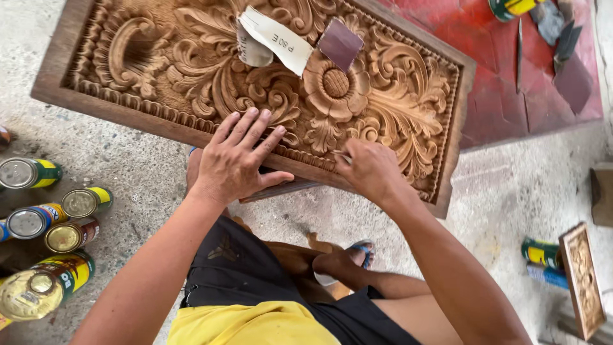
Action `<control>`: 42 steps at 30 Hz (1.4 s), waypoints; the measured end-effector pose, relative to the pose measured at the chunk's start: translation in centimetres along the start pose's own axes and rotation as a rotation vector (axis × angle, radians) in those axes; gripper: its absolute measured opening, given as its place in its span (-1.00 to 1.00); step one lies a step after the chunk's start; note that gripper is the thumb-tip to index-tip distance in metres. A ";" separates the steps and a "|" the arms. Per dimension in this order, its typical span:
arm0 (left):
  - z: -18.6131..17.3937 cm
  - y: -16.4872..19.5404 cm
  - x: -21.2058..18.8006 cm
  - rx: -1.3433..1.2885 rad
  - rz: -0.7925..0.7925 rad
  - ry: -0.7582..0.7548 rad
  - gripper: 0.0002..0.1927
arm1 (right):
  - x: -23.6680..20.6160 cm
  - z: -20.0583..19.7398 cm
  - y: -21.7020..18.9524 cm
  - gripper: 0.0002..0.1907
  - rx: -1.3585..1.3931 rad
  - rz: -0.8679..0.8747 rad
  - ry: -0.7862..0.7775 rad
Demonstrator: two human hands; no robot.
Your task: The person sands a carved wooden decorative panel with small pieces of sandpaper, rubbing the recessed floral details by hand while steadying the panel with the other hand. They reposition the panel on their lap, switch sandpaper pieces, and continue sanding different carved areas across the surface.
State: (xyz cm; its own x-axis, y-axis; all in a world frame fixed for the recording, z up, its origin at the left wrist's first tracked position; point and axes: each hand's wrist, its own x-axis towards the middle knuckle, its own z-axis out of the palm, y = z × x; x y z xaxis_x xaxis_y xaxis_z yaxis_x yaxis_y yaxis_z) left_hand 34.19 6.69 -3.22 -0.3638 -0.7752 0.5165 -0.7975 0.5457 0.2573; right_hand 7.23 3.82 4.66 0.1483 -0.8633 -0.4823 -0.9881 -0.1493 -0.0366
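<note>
Bracing the carved wooden panel (191,70), propped at the knees above the concrete floor (511,185), the left hand (236,160) lies open and flat while the right hand (370,169) pinches something small, unidentifiable, against the lower border; short, light strokes following the carving would suit.

A single head-worn camera looked steeply down from above the seated person, close to the work. It faced away from the body: lap and legs filled the near edge, the carved wooden panel (255,76) ran across the far half, probably tilted, with concrete floor (511,191) either side.
</note>
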 end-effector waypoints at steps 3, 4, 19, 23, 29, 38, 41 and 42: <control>0.1 0.0 -0.1 0.021 0.002 0.011 -0.17 | -0.6 -1.4 0.2 -0.73 0.124 0.177 -0.075; 0.1 0.0 -0.1 0.013 -0.001 0.014 -0.18 | -0.6 -1.6 0.2 -0.74 0.170 0.162 -0.064; 0.1 0.2 0.3 0.047 0.018 0.003 -0.18 | -0.2 -1.7 2.2 -0.67 0.089 -0.074 -0.028; 0.6 0.6 0.4 0.014 0.006 0.013 -0.19 | -0.4 -0.9 2.2 -0.69 0.427 0.115 -0.040; 0.4 1.3 1.0 0.036 0.000 -0.013 -0.18 | 0.0 1.5 3.5 -0.61 0.388 0.036 0.151; -0.9 2.3 2.0 -0.044 0.017 -0.053 -0.21 | -1.3 0.7 4.4 -0.68 0.538 0.081 0.125; -3.6 -1.1 2.8 0.188 -0.007 0.038 -0.38 | -2.9 3.1 6.1 -0.72 0.639 0.171 0.288; -4.9 -3.4 3.2 0.093 -0.277 0.134 -0.20 | -4.2 4.3 6.9 -0.73 0.744 0.249 0.343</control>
State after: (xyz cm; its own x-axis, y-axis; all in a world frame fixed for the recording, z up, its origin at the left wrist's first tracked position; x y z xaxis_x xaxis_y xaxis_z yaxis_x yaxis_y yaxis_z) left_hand 38.05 3.95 1.53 -0.0653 -0.8378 0.5420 -0.9003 0.2837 0.3300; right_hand -0.42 8.46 2.67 -0.1913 -0.9449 -0.2658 -0.7453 0.3161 -0.5871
